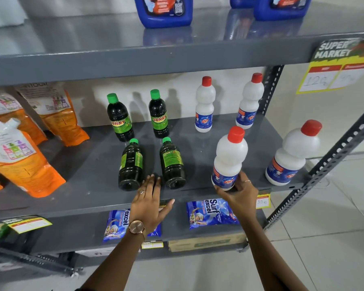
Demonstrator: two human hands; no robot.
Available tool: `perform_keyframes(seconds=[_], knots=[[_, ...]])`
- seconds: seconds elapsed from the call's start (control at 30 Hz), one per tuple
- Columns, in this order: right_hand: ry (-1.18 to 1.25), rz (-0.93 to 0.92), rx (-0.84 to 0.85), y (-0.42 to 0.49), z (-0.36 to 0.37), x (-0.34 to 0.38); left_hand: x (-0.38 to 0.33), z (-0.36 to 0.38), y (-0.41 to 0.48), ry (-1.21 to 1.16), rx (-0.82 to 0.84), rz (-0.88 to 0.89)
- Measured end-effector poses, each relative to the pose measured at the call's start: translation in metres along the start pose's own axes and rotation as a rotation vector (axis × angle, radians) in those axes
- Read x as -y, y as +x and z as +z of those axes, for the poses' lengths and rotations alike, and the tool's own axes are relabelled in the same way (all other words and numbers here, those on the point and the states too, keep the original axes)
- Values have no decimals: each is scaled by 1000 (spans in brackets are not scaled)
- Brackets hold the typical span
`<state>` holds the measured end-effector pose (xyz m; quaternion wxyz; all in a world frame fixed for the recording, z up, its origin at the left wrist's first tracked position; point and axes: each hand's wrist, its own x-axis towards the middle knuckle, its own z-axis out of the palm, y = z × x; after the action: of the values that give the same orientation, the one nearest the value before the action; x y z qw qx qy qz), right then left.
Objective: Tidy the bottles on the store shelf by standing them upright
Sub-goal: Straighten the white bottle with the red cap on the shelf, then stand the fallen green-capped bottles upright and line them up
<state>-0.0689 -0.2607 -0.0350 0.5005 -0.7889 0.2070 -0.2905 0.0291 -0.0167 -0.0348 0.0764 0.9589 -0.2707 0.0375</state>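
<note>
- The right hand (239,191) is closed around the base of a white red-capped bleach bottle (229,158), its grip wrapped low on the label, presumably so that the bottle can be seated upright at the front of the middle shelf (93,185).
- The left hand (148,198) is seen open and empty, fingers extended flat, tips lying between the bases of two dark green-capped bottles; nothing is held.
- These two, the left lying bottle (130,164) and the right lying bottle (172,163), are found on their sides, caps pointing to the rear.
- Two matching dark bottles behind them stand upright, as do three further white bottles.
- It is judged that the lying pair remains to be stood.
</note>
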Motion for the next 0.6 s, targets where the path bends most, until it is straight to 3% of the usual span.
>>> perform_keyframes(seconds=[0.23, 0.3, 0.37, 0.47, 0.53, 0.6], knots=[[36, 2, -1, -5, -3, 1, 1, -2, -4, -26, 26, 34], [-3, -26, -111, -21, -3, 5, 2, -9, -14, -95, -24, 93], [-57, -165, -218, -53, 0, 19, 8, -24, -26, -166, -139, 77], [-218, -467, 41, -84, 27, 60, 38, -49, -34, -253, -369, -81], [-256, -397, 153, -71, 58, 86, 76, -54, -30, -257, -375, -166], [-330, -126, 107, -34, 88, 105, 115, -50, -17, -263, -259, -229]])
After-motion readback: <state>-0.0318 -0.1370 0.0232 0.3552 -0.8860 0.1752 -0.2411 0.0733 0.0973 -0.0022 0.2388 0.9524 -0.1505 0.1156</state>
